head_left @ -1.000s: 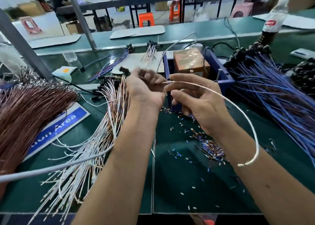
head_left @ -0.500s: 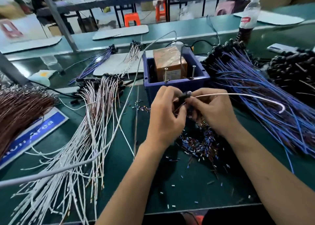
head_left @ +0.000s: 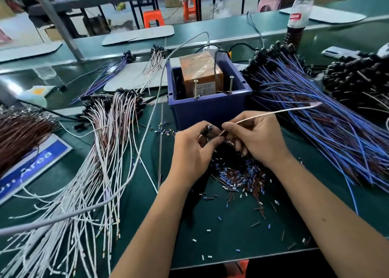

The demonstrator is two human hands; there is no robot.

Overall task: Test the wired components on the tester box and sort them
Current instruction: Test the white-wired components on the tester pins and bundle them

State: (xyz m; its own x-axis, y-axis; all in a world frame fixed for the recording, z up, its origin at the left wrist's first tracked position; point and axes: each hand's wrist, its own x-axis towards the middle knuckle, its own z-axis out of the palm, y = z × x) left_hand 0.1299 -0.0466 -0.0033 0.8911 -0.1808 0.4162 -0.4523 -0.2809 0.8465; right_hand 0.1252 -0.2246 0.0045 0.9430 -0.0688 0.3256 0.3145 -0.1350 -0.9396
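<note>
My left hand (head_left: 190,151) pinches the black component head (head_left: 207,129) of one white-wired component (head_left: 271,113), and my right hand (head_left: 255,139) pinches its lead close by, so the free end points right, just in front of the blue tester box (head_left: 210,107) with its two upright screw contacts (head_left: 231,84).

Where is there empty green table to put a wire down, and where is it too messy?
Barest green mat: the strip between the white wire pile and the left forearm. Another patch lies near the front edge between both forearms, with only a few scattered bits. Crowded: the heap of cut bits under the hands, the blue wire pile on the right, and around the blue box.
</note>
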